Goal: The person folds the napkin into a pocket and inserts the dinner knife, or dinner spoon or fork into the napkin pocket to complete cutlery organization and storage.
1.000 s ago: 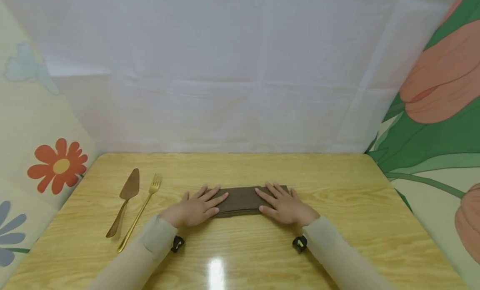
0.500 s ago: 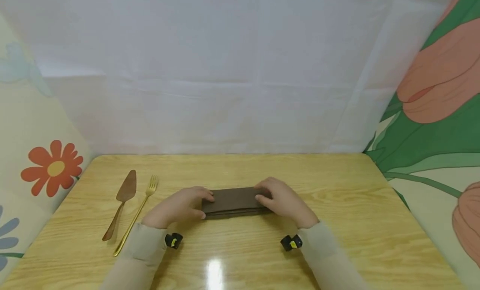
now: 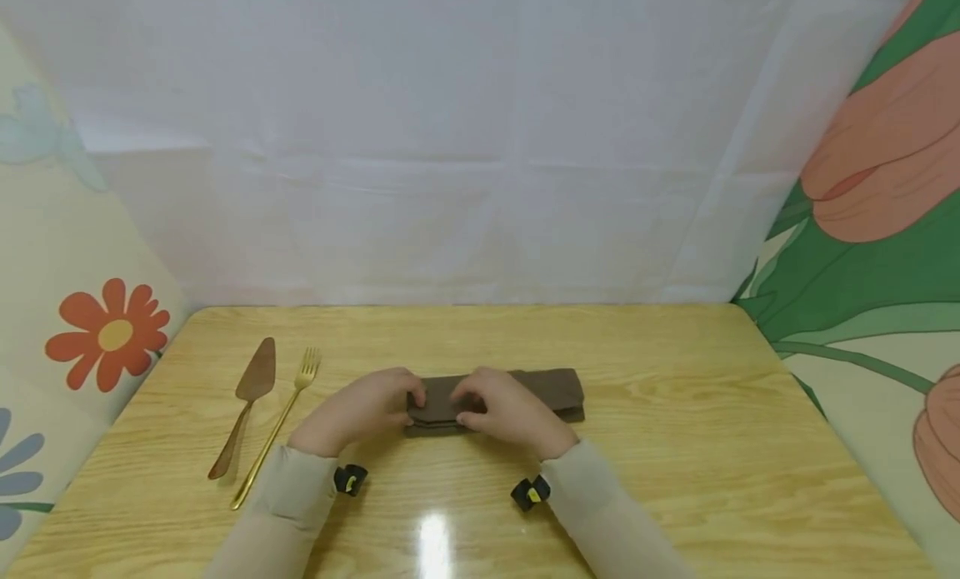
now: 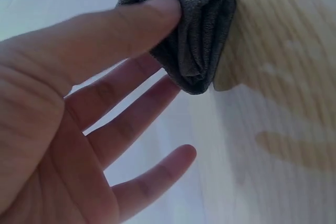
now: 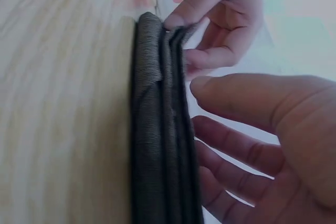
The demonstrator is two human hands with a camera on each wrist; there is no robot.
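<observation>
Both sleeves (image 3: 615, 508) are cut off. The right hand (image 3: 506, 408) rests slack on the folded brown cloth (image 3: 553, 387), masking its middle; the left hand (image 3: 365, 404) pinches its left end. The cloth lies centrally on the wooden table (image 3: 697, 429), long axis left to right.

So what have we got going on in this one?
A person is handling a folded brown cloth on a wooden table. The left hand pinches layers at the cloth's left end, while the right hand is curved over it farther along; whether that one grips or only touches is hard to tell. The cloth lies flat in a long, layered strip. Off to the person's left, a gold fork and a cake server lie untouched.
</observation>
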